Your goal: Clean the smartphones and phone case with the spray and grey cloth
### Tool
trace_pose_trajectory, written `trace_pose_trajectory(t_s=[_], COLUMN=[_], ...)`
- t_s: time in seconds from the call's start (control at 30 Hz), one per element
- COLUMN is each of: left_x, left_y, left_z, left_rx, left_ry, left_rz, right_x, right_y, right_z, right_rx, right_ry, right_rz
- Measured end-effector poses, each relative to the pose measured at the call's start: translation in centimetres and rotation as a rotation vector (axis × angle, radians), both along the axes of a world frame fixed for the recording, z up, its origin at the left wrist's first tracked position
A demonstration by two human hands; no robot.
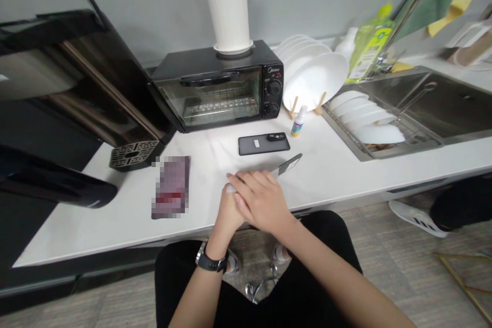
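Observation:
My right hand lies across my left hand, its fingers closed together over the left one. My left hand is closed, with its fingers mostly hidden. A small pale piece, perhaps cloth or tissue, shows between the hands. From beneath the right fingers, a thin flat dark-edged piece sticks out to the right; its kind is unclear. Just beyond the hands lies a black phone, camera side up. A small spray bottle stands upright beside it. Left of the hands is a blurred-out, phone-shaped rectangle.
A toaster oven stands at the back, with a white utensil holder on top. A black appliance fills the left. White plates stand upright in a rack near the sink. Another person's shoe is at right.

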State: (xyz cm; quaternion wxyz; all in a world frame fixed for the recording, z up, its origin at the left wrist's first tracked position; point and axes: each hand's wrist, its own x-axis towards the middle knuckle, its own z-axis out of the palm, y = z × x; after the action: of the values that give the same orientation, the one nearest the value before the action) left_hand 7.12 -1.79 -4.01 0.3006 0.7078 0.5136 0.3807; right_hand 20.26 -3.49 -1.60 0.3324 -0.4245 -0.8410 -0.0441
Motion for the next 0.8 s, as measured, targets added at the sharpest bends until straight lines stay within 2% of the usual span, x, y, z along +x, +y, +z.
trace_pose_trajectory(t_s=[0.03,0.13,0.2,0.33,0.37,0.47,0.57,0.63,0.7,0.73,0.8], left_x=[0.2,0.9,1.3,1.6,1.8,2.9,4.2,4.6,4.6,4.5,4.4], left_y=[-0.1,-0.4,-0.9,-1.5,-1.5,-1.3,-1.0,-0.7,-0.4,-0.1,0.4], left_z=[0.1,0.8,1.5,2.8,3.2,4.1,4.9,5.2,5.5,5.5,5.6], left_rx=[-0.014,-0.063,-0.063,-0.007,0.001,0.000,0.013,0.076,0.166,0.217,0.303], left_ry=[-0.010,-0.120,-0.215,-0.328,-0.362,-0.487,-0.432,-0.320,-0.162,-0.059,0.151], left_rz=[-0.018,-0.071,-0.017,0.334,0.386,0.360,0.238,0.149,0.071,0.049,0.043], right_x=[1.4,5.7,6.7,4.3,3.4,1.9,1.5,1.3,1.2,1.2,1.4], right_y=[0.6,2.7,3.6,3.4,3.2,2.6,2.1,1.7,1.5,1.4,1.5], right_z=[-0.1,0.0,0.1,-0.4,-0.6,-0.8,0.4,2.0,4.1,5.0,6.7], right_rx=[-0.002,-0.019,-0.042,-0.191,-0.242,-0.390,-0.449,-0.365,-0.185,-0.079,0.105], right_ry=[-0.010,0.064,0.196,0.560,0.642,0.866,1.046,1.124,1.091,0.997,0.635], right_rz=[-0.065,-0.381,-0.467,-0.371,-0.368,-0.365,-0.278,-0.204,-0.143,-0.128,-0.096])
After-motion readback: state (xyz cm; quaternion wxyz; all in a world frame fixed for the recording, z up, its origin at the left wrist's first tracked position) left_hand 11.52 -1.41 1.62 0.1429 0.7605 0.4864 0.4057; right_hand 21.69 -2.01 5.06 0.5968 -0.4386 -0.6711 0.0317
